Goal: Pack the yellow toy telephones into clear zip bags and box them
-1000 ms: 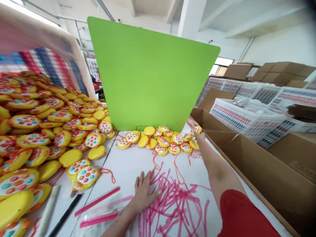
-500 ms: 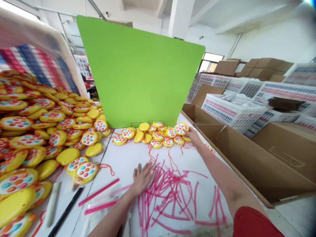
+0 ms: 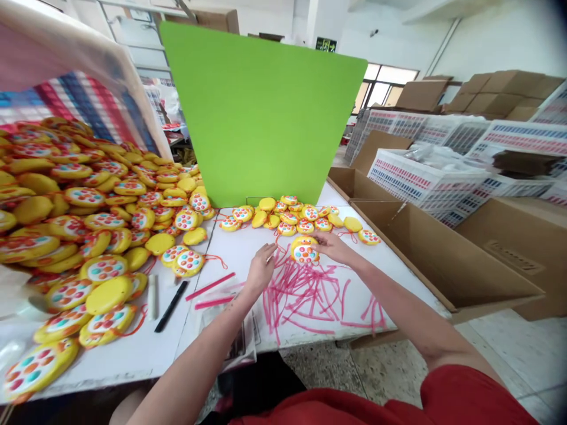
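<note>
My right hand (image 3: 333,247) is closed on the edge of a yellow duck-like toy (image 3: 305,251), whose white face carries coloured round bumps. The toy is held above the white table, over the far side of a spread of pink strips (image 3: 305,295). To its left, my left hand (image 3: 262,268) is open and holds nothing, with its fingers close to the strips' left edge. Behind both hands lies a row of similar toys (image 3: 287,218), some with orange cord loops, along the foot of a green board (image 3: 266,118).
A large heap of the same toys (image 3: 101,221) fills the left side. A black marker-like stick (image 3: 171,307) and a white one (image 3: 152,298) lie near it. Open cardboard boxes (image 3: 425,254) stand against the right edge, with white plastic crates (image 3: 425,177) beyond.
My right hand has come back from the row toward me, bringing one toy over the strips. My left hand has lifted from lying spread by the strips. The view has tilted down.
</note>
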